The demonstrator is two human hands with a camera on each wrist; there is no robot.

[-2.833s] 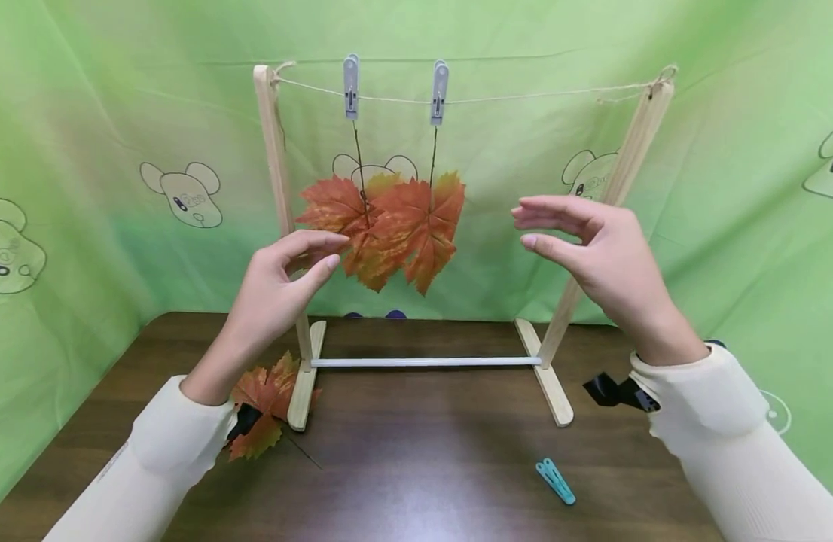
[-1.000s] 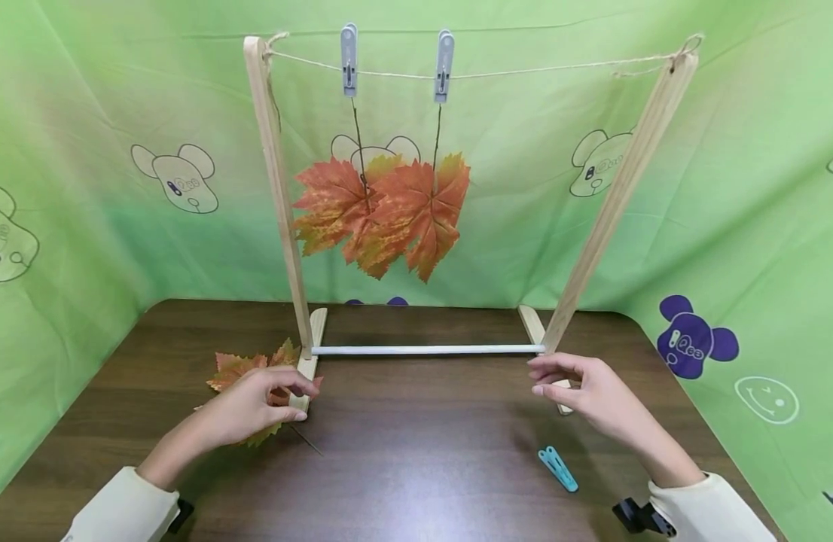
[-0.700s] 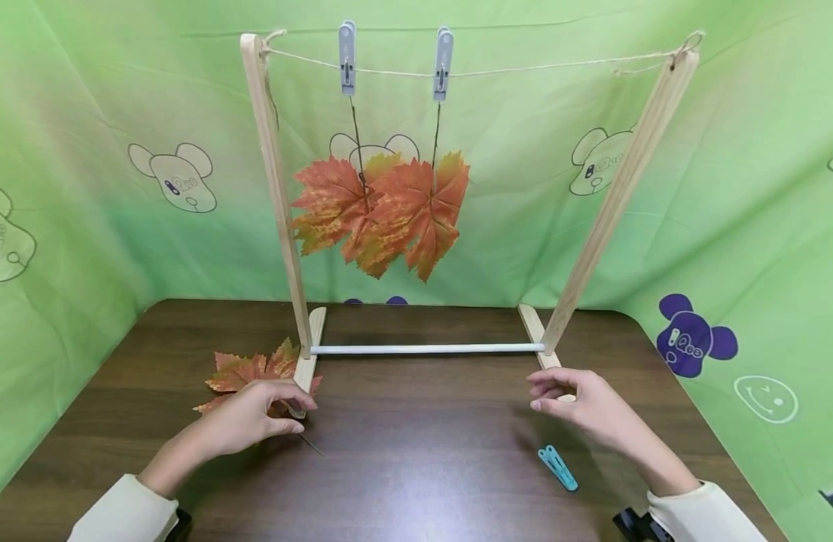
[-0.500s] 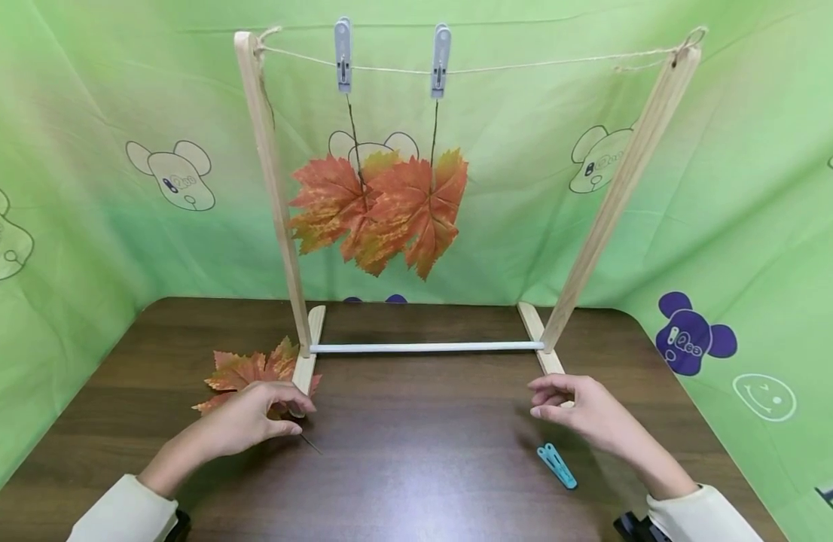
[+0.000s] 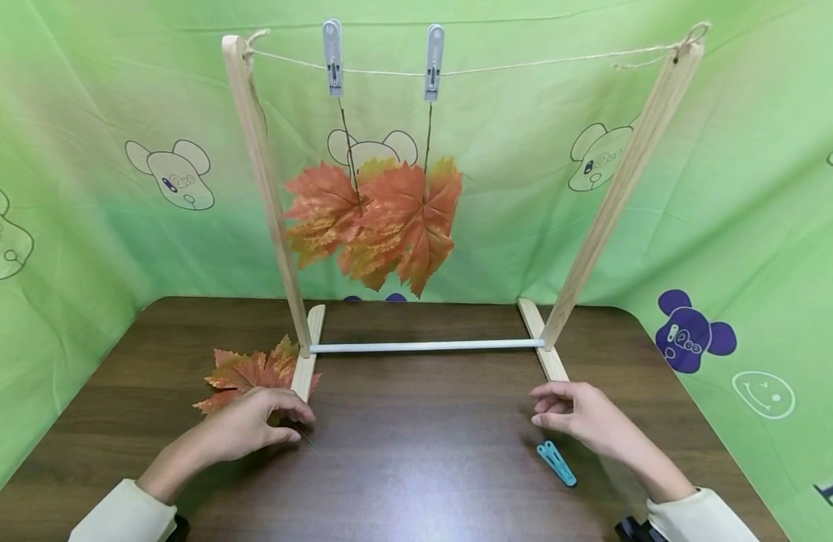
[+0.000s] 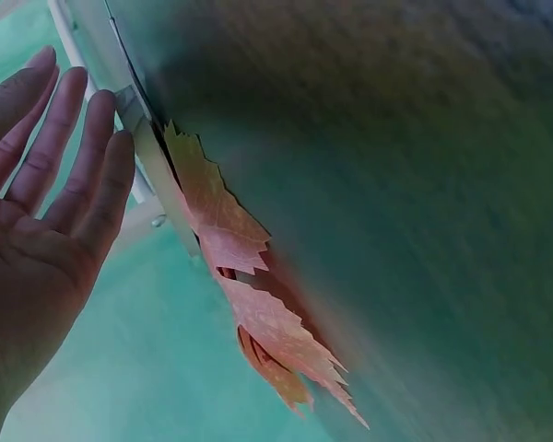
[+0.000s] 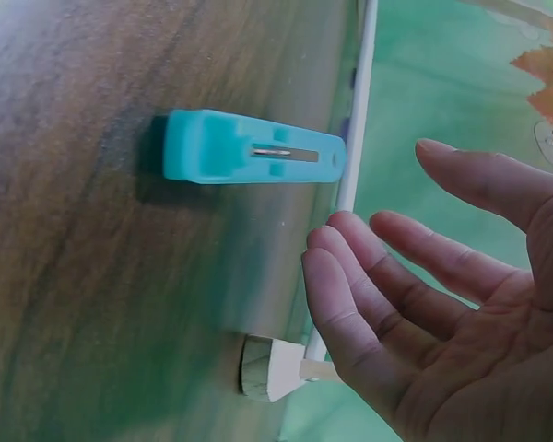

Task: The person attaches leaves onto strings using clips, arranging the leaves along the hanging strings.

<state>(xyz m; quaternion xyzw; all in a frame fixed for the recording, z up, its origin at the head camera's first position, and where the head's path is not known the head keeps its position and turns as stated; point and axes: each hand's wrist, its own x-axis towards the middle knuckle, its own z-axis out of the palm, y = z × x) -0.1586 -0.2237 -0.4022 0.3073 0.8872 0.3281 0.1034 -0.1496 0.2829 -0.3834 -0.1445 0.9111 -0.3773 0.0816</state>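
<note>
Loose leaf, red-orange, lies on the table at the left foot of the wooden frame, my reference. Most of it is outside that foot, a tip shows on the inner side, stem toward the near side. Left hand is over the leaf's near part, hiding the foot's near end. I read its fingers as nearly straight and spread, thumb well apart, nothing held. Whether they touch the stem I can't tell.

Teal clothespin lies in front of the frame's right foot. Right hand is just behind it, hiding that foot's near end. Fingers gently bent, thumb parted from them, holding nothing; on the right wrist view I get a visible gap to the pin.

Outward: white rod joins the frame low down, side to side. Twine runs between the post tops. Left grey clothespin and right grey clothespin sit on it, nearer the left post. Below them, left hanging leaf and right hanging leaf, stems up, the right overlapping the left. Green cloth with cartoon heads behind the frame.
</note>
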